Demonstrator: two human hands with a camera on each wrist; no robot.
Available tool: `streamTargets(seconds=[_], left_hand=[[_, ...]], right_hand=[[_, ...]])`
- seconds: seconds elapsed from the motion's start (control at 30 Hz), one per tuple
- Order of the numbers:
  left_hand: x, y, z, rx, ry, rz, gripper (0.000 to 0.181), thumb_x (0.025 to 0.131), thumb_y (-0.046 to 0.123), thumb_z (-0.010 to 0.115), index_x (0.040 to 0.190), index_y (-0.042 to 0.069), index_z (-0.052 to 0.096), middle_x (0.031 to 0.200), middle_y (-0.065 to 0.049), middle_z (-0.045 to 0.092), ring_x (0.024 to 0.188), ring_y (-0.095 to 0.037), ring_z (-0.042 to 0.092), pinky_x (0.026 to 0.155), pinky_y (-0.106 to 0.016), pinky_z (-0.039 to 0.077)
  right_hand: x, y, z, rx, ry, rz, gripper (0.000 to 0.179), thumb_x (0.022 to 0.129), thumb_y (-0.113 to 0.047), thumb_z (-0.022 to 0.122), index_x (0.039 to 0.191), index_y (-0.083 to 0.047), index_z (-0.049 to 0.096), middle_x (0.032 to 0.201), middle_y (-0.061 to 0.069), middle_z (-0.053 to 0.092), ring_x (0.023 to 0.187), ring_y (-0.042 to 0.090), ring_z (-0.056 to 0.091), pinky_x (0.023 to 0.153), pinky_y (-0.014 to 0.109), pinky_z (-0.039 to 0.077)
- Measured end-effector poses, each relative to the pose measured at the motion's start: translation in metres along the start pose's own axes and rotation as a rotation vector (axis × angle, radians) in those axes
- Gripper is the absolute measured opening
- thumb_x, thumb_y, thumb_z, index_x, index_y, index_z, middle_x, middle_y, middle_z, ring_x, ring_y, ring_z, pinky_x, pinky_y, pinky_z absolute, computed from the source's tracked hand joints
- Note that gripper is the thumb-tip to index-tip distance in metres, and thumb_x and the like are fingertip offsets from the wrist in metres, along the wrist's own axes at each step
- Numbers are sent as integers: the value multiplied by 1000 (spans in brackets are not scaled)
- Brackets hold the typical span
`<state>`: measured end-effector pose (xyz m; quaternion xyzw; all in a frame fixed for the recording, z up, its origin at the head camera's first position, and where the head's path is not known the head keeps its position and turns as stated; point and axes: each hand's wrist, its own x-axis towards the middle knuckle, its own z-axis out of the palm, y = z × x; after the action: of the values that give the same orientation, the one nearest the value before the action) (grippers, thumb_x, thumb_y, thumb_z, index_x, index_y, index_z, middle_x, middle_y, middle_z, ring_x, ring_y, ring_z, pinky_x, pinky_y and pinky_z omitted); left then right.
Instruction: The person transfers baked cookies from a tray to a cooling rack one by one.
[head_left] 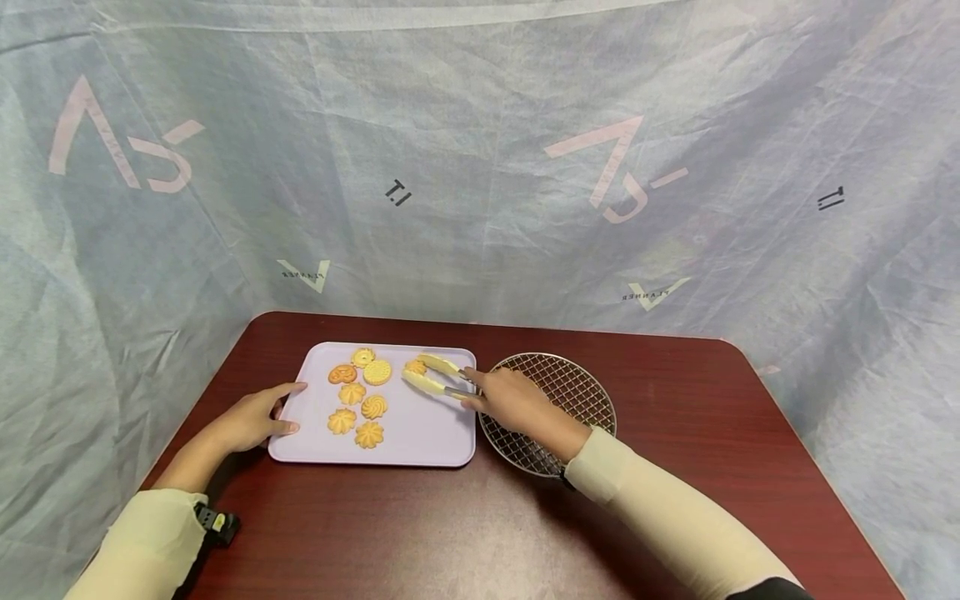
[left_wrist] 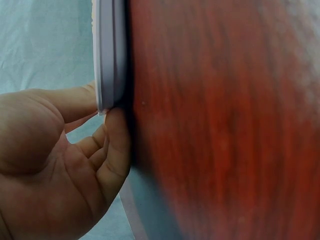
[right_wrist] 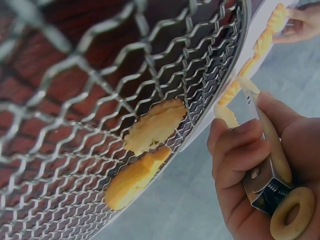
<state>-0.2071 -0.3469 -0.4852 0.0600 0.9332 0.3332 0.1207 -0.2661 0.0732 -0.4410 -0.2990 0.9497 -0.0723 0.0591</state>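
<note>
My right hand [head_left: 517,400] grips tongs [right_wrist: 265,145] with pale yellow tips and a ring at the handle end. The tips are spread on either side of a cookie [head_left: 415,367] near the tray's upper right; whether they touch it I cannot tell. My left hand [left_wrist: 65,155] pinches the rim of the pale lilac tray [head_left: 427,437] at its left end. Several golden cookies of different shapes, one a swirl [head_left: 374,407], lie on the tray. Two cookies, one pale [right_wrist: 155,125] and one golden [right_wrist: 135,182], sit on the round wire rack [head_left: 581,392], mostly hidden by my right hand in the head view.
The rack stands close beside the tray's right edge on a dark red wooden table [head_left: 360,533]. Grey printed cloth [head_left: 480,167] hangs behind the table and along its sides. My right forearm crosses the rack's lower edge.
</note>
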Motion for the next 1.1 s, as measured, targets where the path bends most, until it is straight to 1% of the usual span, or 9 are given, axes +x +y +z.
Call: streamTargets(seconds=[0.07,0.2,0.4,0.47,0.63,0.73,0.9,1.0,1.1], left_hand=[[0,0,0,0,1,3,72,92,5,76,151,-10,39,85,-11,49,64,-19,52,55,-33,48],[0,0,0,0,3,3,72,91,4,76,151,-10,39,84,-11,49,64,-19,52,55,-32,47],[-1,1,0,0,4,8,71,92,5,76,151,-11,39,84,-11,50,65,-19,52,55,-32,47],[-1,1,0,-1,2,9,71,92,5,76,150,-11,39,84,-11,49,65,-19,52,55,-32,47],[-1,1,0,2,6,11,70,92,5,76,150,-10,40,84,-10,49,65,-19,52,55,-31,47],[-2,2,0,7,8,16,70,92,5,76,150,-11,40,84,-10,49,64,-19,51,55,-31,46],[-1,1,0,7,8,20,70,92,4,76,150,-11,40,84,-10,49,64,-19,51,54,-31,46],[-1,0,0,9,9,22,70,92,5,76,150,-11,40,84,-10,49,64,-19,51,54,-32,46],[0,0,0,10,12,15,70,92,5,76,150,-11,40,84,-10,49,64,-19,51,54,-32,46]], right_hand=[[-2,1,0,6,-1,6,61,101,-48,63,153,-19,52,104,13,75,81,22,67,73,37,56],[-5,4,0,0,14,3,61,100,-47,64,153,-18,53,105,12,75,82,21,66,73,38,55],[-12,7,-2,31,30,-19,63,100,-45,65,153,-14,52,109,13,75,82,19,66,75,38,56],[-14,9,-3,44,31,-15,64,100,-45,65,154,-13,50,111,14,74,79,19,65,73,37,55],[-21,13,-4,73,43,-13,65,100,-45,65,155,-14,49,101,13,75,66,15,58,66,34,53],[-25,15,-6,82,40,4,65,101,-44,65,156,-15,47,90,9,73,59,13,54,62,32,51],[-31,19,-9,124,11,57,68,101,-44,64,159,-18,42,68,-2,59,51,11,48,52,28,47],[-34,23,-11,122,18,57,67,101,-44,65,159,-17,42,62,-5,55,50,10,47,51,28,46],[-37,27,-12,102,44,32,66,101,-43,66,157,-15,46,59,-6,53,53,11,47,56,30,47]])
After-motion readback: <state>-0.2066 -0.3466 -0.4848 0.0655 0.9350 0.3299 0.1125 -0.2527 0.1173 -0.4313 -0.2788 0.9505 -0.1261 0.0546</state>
